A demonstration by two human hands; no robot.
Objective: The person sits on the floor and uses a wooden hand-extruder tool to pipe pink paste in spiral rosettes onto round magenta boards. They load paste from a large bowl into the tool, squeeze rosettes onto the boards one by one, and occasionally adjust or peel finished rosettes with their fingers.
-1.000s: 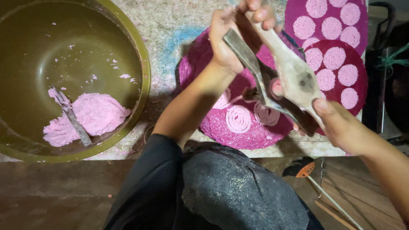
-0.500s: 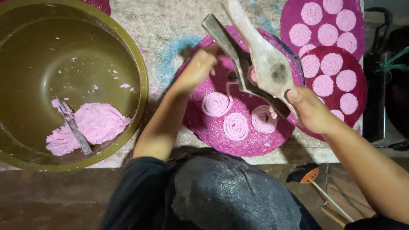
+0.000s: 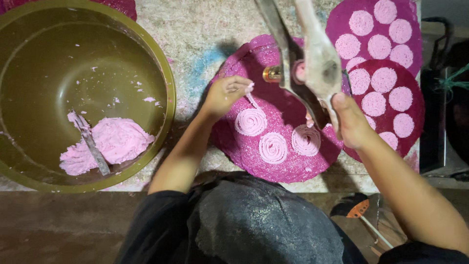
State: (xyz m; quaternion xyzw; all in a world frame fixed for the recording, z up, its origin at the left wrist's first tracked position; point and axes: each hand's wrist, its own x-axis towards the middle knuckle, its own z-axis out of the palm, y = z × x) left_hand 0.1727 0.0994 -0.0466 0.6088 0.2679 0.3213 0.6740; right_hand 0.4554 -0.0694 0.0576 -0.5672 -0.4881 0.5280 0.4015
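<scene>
We count three pink spirals (image 3: 272, 147) on the magenta round mat (image 3: 288, 166) before us. Our left hand (image 3: 225, 94) pinches a dough strand above one spiral; our right hand (image 3: 352, 122) grips the wooden press (image 3: 320, 54), held tilted over the mat.

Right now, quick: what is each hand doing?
Left hand: fingertips pinched on a strand of pink dough above a spiral.
Right hand: closed on the wooden press.

Speckled pale mat (image 3: 205, 29) w/ blue stain; dark brown floor (image 3: 63, 230) below; dim light at right.
</scene>
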